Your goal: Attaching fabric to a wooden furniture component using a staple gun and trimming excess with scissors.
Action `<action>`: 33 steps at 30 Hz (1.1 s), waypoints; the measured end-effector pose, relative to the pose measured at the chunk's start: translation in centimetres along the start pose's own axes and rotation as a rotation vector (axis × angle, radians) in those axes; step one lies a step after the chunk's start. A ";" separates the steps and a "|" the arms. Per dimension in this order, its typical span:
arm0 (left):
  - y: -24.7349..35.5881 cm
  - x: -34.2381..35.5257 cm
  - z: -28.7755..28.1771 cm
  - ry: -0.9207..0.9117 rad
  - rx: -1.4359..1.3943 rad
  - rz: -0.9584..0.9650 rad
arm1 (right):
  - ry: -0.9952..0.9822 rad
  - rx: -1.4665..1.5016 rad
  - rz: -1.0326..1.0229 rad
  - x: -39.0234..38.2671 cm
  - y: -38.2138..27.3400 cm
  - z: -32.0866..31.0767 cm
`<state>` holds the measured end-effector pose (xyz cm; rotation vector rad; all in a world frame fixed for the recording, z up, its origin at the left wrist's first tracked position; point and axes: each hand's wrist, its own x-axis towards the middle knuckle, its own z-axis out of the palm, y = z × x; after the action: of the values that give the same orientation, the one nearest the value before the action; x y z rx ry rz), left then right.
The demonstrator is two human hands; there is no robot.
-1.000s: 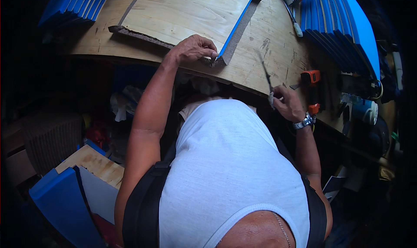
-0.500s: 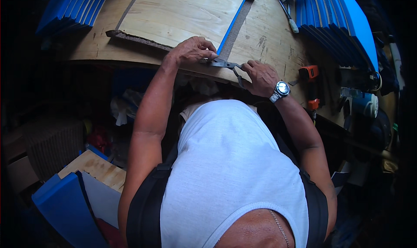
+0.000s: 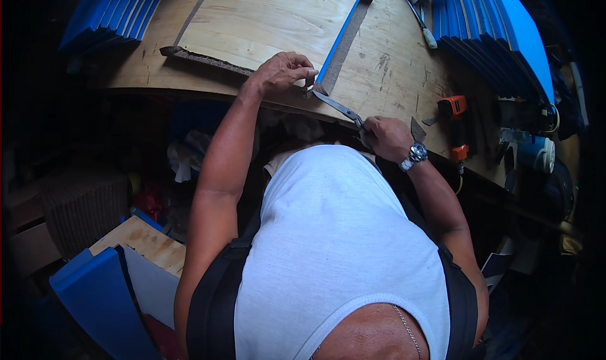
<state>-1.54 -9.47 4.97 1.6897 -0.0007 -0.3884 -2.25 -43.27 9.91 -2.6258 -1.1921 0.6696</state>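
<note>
A pale wooden panel (image 3: 271, 22) with a blue edge lies on a sheet of brown-grey fabric (image 3: 344, 47), which sticks out past its sides. My left hand (image 3: 283, 73) rests over the panel's near right corner, thumb and fingers pinched together; what they hold there is hidden. In my right hand (image 3: 388, 138) is a pair of scissors (image 3: 344, 109), gripped by the handles. Their blades look closed and point at the fabric corner by my left fingertips, where a small curled bit of fabric shows.
Blue panels stand in stacks at the far left (image 3: 113, 10) and far right (image 3: 492, 32) of the wooden table (image 3: 391, 63). An orange and black power drill (image 3: 452, 107) lies by the right edge, near dark fabric scraps (image 3: 418, 129). More blue panels (image 3: 95, 300) lean at lower left.
The scissors have gone from spread handles to closed. My right hand has drawn back to the right and nearer to me, while my left hand stays at the corner.
</note>
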 end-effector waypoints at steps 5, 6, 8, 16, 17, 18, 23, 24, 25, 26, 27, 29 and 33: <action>3.8 -0.6 0.9 0.219 0.015 -0.047 | 0.174 0.521 0.108 -6.6 3.8 5.2; 3.8 0.0 1.9 0.218 0.165 0.003 | 0.196 0.798 0.242 -7.4 3.8 5.8; 4.4 2.1 4.5 0.195 0.486 0.114 | 0.249 1.090 0.378 -7.8 4.0 6.1; 1.5 -1.2 9.5 0.263 1.383 0.367 | 0.442 1.469 0.262 -4.8 2.3 3.8; 1.2 -2.1 8.9 0.278 1.353 0.354 | 0.425 1.549 0.249 -4.7 2.3 3.6; 0.8 -3.2 8.2 0.295 1.323 0.333 | 0.399 1.630 0.232 -4.6 2.2 3.7; -0.4 -11.0 3.4 0.262 1.388 0.230 | 0.287 1.683 0.144 -5.5 3.4 5.2; -0.8 -13.0 2.3 0.301 1.406 0.156 | 0.278 1.692 0.138 -5.7 3.6 5.3; -1.3 -14.8 1.0 0.341 1.423 0.081 | 0.225 1.673 0.149 -5.9 3.8 5.4; -1.9 -16.6 -0.6 0.338 1.431 0.069 | 0.174 1.655 0.164 -6.2 4.0 5.6; -2.5 -18.3 -2.3 0.356 1.477 -0.116 | 0.124 1.637 0.178 -6.4 4.2 5.8; -1.6 -19.3 -2.5 0.373 1.516 -0.322 | 0.050 1.672 0.135 -6.5 4.3 6.2; 1.3 -14.0 1.0 0.405 0.368 -0.383 | -0.164 1.788 0.047 -5.9 4.2 6.7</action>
<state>-14.74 -7.51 9.63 2.1126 0.5881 -0.3348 -6.01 -50.63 4.50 -1.0475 -0.1394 1.1476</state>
